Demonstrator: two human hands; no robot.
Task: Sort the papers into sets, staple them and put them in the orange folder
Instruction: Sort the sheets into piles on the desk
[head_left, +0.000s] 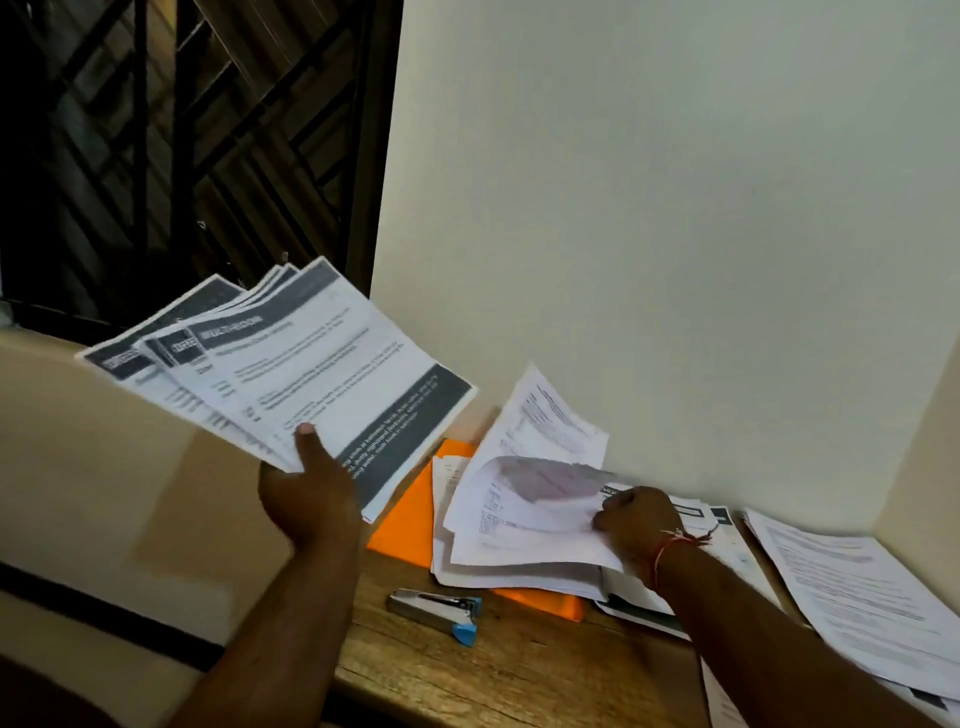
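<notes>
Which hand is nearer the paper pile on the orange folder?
Right. The right hand grips top sheets of the pile; the left hand is raised to its left, holding fanned sheets.

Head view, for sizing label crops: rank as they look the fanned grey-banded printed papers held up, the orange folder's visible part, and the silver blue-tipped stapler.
1. Fanned grey-banded printed papers: largest, though held nearer the camera.
2. Orange folder: only its visible part; loose sheets cover the rest.
3. Silver blue-tipped stapler: smallest.
</notes>
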